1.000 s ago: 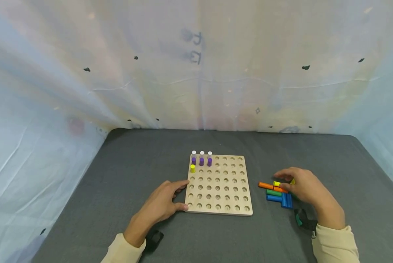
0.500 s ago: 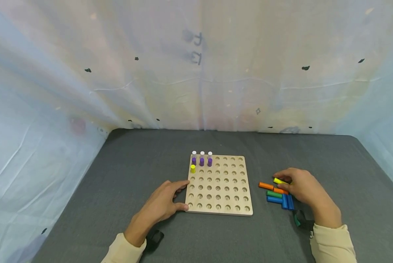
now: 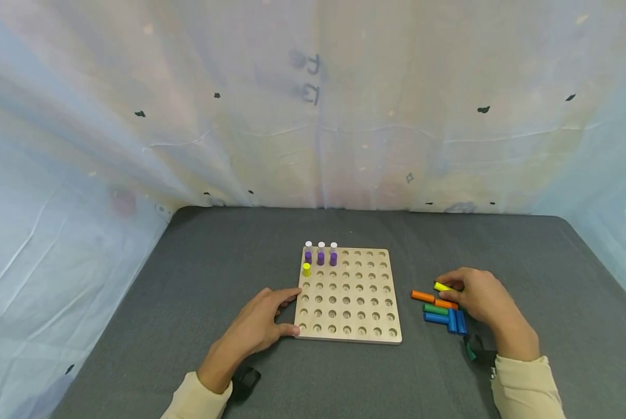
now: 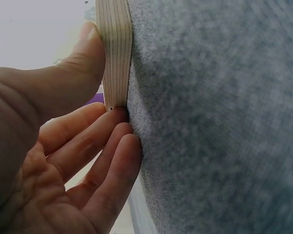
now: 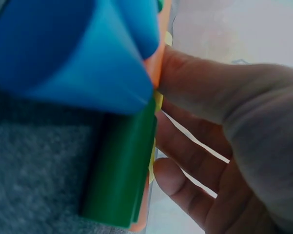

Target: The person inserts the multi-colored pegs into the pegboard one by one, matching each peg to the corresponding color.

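A square wooden pegboard [image 3: 354,337] with rows of round holes lies on the table. White pegs [image 3: 321,245], purple pegs [image 3: 320,259] and one yellow peg [image 3: 306,269] stand upright at its far left. My left hand [image 3: 260,320] rests along the board's left edge, thumb at the near corner and fingers spread farther up the side. To the right of the board, my right hand [image 3: 480,294] pinches a loose yellow peg [image 3: 441,287] between thumb and fingers, low over the table. Just below it lie orange pegs [image 3: 422,295], a green peg [image 3: 436,309] and blue pegs [image 3: 436,318].
Dark grey cloth covers the table [image 3: 229,250]. A pale sheet [image 3: 271,116] hangs behind it and along both sides. In the right wrist view, a blue peg [image 5: 102,68] and a green peg [image 5: 119,170] fill the near left.
My right hand has shifted slightly left, and the yellow peg at its fingertips has turned and moved a little farther back. My left hand and the board stay in place.
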A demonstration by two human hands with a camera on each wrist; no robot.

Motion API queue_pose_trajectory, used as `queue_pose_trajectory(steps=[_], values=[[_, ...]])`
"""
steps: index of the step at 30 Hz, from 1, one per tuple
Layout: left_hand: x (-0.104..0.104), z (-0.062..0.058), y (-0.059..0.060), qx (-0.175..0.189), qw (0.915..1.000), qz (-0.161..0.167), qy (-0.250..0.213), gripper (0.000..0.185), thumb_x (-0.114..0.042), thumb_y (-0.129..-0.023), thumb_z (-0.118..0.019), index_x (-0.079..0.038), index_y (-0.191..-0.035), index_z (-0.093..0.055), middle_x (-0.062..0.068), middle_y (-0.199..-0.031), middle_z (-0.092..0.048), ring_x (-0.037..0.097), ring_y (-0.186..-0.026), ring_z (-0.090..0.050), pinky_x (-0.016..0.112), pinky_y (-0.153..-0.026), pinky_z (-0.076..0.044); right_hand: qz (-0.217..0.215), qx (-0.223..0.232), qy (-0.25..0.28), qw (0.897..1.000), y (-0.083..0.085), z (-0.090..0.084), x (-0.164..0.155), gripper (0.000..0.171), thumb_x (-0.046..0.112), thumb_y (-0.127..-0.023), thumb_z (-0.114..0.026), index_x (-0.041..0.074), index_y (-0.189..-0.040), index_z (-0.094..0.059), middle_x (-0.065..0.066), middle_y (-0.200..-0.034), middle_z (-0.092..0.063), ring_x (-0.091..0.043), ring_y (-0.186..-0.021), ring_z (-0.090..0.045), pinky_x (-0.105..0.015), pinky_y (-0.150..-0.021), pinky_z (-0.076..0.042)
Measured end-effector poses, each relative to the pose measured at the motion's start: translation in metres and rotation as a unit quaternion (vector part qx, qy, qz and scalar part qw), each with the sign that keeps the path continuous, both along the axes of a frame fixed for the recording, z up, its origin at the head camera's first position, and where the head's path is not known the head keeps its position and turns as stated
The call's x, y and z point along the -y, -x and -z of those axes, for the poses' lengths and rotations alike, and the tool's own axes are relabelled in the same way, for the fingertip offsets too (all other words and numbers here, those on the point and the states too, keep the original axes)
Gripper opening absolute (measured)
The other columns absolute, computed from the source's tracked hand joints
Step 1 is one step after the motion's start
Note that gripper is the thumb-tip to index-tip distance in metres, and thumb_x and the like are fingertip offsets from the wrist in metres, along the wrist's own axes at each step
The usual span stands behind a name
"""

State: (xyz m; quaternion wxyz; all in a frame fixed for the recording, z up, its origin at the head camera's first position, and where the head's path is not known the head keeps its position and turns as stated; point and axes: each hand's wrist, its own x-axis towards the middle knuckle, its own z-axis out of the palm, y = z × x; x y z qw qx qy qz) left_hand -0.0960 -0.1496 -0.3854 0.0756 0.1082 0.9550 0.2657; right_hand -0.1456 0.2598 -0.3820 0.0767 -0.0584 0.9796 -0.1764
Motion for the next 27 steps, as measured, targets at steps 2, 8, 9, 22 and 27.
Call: queue_pose_trajectory(steps=[2,8,9,22,27], values=[[-0.0002,0.0002,0.0001,0.003,1.0000,-0.002,0.000,0.076,-0.027,-0.072,-0.088,-0.021,-0.141,-0.057,-0.003,-0.107,-0.064,0.010,-0.095,-0.052,0.035,-0.081,-0.046,0.001,-0.002,0.001,1.000,-0.0001,0.0010,0.0003,0.029,0.020,-0.089,-0.075,0.006,-0.114,-0.074,-0.009,-0.098,-0.073,-0.020,-0.082,-0.063,-0.046,-0.074,-0.053],[0.0004,0.0014,0.0018,0.006,1.0000,-0.004,-0.002,0.076,-0.027,-0.072,-0.089,-0.022,-0.141,-0.058,-0.004,-0.107,-0.063,0.010,-0.093,-0.051,0.034,-0.081,-0.046,-0.003,-0.009,0.007,1.000,0.0009,0.0023,0.0033,0.029,0.020,-0.090,-0.074,0.005,-0.114,-0.074,-0.011,-0.099,-0.072,-0.022,-0.084,-0.063,-0.048,-0.076,-0.052],[0.0007,0.0014,0.0020,0.005,1.0000,-0.005,-0.003,0.076,-0.027,-0.071,-0.089,-0.022,-0.140,-0.058,-0.004,-0.106,-0.063,0.010,-0.093,-0.051,0.034,-0.080,-0.046,-0.005,-0.014,0.008,1.000,0.0012,0.0023,0.0042,0.029,0.020,-0.090,-0.074,0.005,-0.115,-0.073,-0.011,-0.100,-0.071,-0.023,-0.085,-0.063,-0.049,-0.077,-0.052],[0.0011,0.0019,0.0047,0.010,0.9998,-0.010,-0.013,0.075,-0.027,-0.070,-0.090,-0.022,-0.138,-0.060,-0.006,-0.106,-0.062,0.008,-0.088,-0.049,0.032,-0.079,-0.045,-0.016,-0.071,0.029,0.997,-0.0013,-0.0065,0.0097,0.028,0.021,-0.091,-0.073,0.011,-0.117,-0.073,-0.011,-0.106,-0.069,-0.024,-0.090,-0.062,-0.050,-0.077,-0.050],[0.0017,0.0038,0.0049,0.012,0.9997,-0.004,-0.021,0.075,-0.027,-0.070,-0.090,-0.022,-0.138,-0.060,-0.005,-0.109,-0.063,0.009,-0.092,-0.052,0.034,-0.081,-0.047,-0.020,-0.069,0.041,0.997,-0.0025,-0.0059,0.0099,0.028,0.021,-0.090,-0.074,0.012,-0.117,-0.073,-0.010,-0.107,-0.068,-0.024,-0.092,-0.061,-0.050,-0.078,-0.050]])
